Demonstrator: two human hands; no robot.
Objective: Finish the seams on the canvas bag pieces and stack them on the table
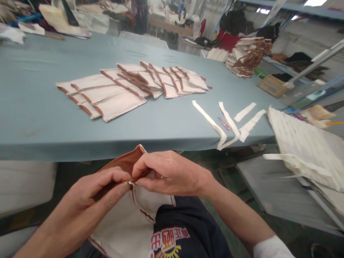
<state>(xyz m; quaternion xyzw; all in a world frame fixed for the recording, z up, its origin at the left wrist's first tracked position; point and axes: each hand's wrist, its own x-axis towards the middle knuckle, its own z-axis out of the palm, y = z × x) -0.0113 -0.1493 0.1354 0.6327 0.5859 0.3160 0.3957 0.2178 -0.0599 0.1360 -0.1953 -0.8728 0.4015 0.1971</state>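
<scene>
A cream fabric pouch (126, 222) with brown edging and a brown lining lies over my lap, in front of the table edge. My left hand (99, 197) pinches its upper edge between thumb and fingers. Right beside it, my right hand (166, 172) pinches the same edge, fingertips nearly touching the left ones. The brown lining (123, 161) shows behind both hands. A seam with brown trim runs down from the pinched spot. Whether anything small sits between the right fingertips is hidden.
On the blue-green table (166, 122) lies an overlapping row of cream pouches (120, 104). White fabric strips (208, 120) and a small pink tool (224, 123) lie to their right. A stack of cream pieces (303, 143) stands at the right, with a cardboard box (274, 86) behind.
</scene>
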